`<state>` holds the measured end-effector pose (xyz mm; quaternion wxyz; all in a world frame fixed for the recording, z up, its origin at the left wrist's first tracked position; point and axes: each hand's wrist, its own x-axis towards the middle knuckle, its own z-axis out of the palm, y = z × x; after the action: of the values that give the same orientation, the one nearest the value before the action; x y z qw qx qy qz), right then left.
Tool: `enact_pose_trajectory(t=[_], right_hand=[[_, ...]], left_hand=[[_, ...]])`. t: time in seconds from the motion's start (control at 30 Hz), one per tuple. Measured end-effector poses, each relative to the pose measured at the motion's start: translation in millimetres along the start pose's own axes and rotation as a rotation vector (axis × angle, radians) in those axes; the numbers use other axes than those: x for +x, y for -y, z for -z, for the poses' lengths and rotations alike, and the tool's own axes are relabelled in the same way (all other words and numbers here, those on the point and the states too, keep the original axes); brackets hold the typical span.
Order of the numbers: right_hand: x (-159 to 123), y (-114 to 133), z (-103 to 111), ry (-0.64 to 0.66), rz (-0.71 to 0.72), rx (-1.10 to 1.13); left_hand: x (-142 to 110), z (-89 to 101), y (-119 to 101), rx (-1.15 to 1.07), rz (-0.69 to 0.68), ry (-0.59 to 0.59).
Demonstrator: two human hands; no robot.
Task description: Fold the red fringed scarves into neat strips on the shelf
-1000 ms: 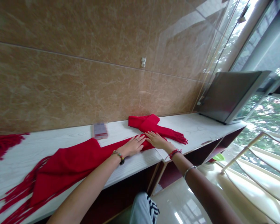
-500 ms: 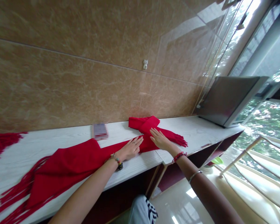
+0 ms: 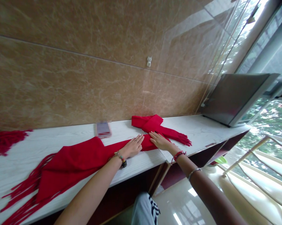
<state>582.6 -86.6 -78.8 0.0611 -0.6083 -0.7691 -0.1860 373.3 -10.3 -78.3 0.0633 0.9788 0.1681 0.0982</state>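
A long red scarf (image 3: 77, 161) with fringed ends lies along the white counter, wide and loose at the left and narrower under my hands. My left hand (image 3: 132, 146) rests flat on the narrow part, fingers stretched out. Close to its right, my right hand (image 3: 160, 140) also lies flat with straight fingers, pressing near the end of that strip. Just behind my right hand is a crossed, folded red scarf (image 3: 152, 122), its fringe pointing right. Whether the two red pieces join is hidden by my hand.
The white counter (image 3: 131, 167) runs along a brown tiled wall (image 3: 84, 84). A blurred small packet (image 3: 103, 129) sits near the wall, and red fringe (image 3: 9, 140) lies at far left. A grey fridge-like box (image 3: 237, 97) stands at the right end. Open shelves are below.
My right hand has slid slightly left, nearer my left hand, along the scarf. The whole view has shifted a little; both hands stay flat on the cloth.
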Motion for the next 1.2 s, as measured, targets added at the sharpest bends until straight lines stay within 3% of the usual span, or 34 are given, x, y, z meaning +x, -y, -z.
enact_pose_trajectory(t=[0.13,0.23,0.37,0.53,0.67,0.77,1.0,1.2], right_hand=[[9,14,10,-0.001,-0.137,0.040],[8,19,9,0.072,-0.072,0.029],[-8,8,6,0.103,0.013,-0.112],[-22,-9,18,0.203,-0.030,-0.213],[-12,2,29,0.092,-0.109,-0.162],[-6,14,22,0.010,-0.020,-0.030],[-22,0,5,0.004,0.141,-0.047],[-21,-9,7,0.046,0.115,-0.088]], left_hand=[[-2,2.1,-3,0.024,-0.002,-0.011],[-3,3.6,-5,0.028,0.003,0.016],[-4,4.9,-7,0.035,-0.001,0.026],[-3,4.9,-7,0.055,-0.009,0.010],[-3,3.4,-5,0.059,-0.006,0.017],[-3,2.5,-4,0.051,-0.011,0.006],[-4,5.2,-7,0.030,-0.021,-0.003],[-5,5.0,-8,0.032,-0.012,-0.004]])
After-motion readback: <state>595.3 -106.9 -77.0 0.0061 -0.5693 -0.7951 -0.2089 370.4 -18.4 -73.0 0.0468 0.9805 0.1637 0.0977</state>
